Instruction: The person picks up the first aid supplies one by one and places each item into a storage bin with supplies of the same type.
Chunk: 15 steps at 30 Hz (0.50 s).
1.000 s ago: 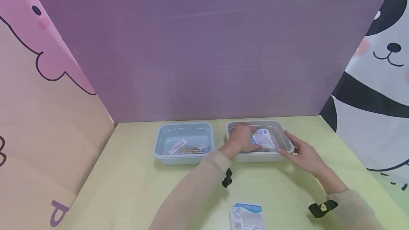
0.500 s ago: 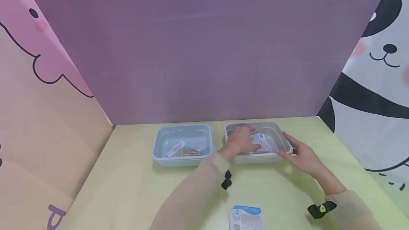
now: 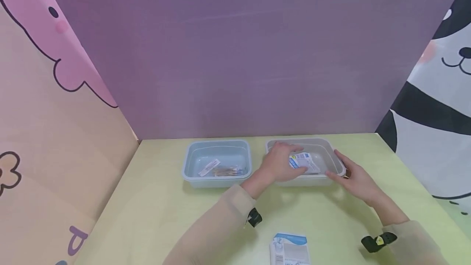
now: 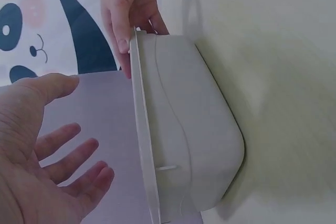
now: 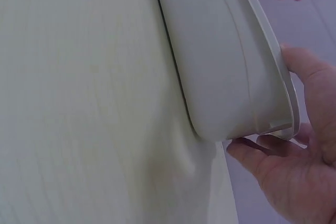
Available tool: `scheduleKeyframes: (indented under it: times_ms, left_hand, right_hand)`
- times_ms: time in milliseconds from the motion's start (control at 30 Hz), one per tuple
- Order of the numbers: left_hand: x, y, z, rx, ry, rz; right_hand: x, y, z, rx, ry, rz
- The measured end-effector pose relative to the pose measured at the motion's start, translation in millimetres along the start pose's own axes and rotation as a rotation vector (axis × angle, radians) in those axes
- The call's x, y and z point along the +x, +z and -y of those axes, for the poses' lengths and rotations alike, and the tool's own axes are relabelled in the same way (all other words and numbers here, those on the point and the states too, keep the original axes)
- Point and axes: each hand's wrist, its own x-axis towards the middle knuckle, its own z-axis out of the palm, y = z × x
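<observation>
My left hand hovers over the left part of a grey plastic bin, fingers spread and holding nothing. In the left wrist view its thumb and fingers are apart from the bin's rim. Inside the bin lies a white and blue packet, partly hidden behind that hand. At the bin's right front corner my right hand grips the rim, thumb at the rim and fingers curled beneath it, as the right wrist view shows. The bin stands on the table.
Left of the grey bin stands a light blue bin holding a bundle of cotton swabs and a small white packet. A white and blue pack lies at the front of the pale table. A purple wall rises behind.
The packet has settled flatter in the grey bin, away from my left fingers. My left hand has risen a little out of the bin. My right hand keeps its grip on the rim.
</observation>
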Motion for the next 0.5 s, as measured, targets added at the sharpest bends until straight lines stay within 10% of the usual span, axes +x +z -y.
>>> scheduleKeyframes:
  times_ms: [500]
  left_hand:
    - [-44.5,0.1,4.5,-0.080,0.170,0.065]
  right_hand:
    - [-1,0,-4,0.082,-0.047,-0.004]
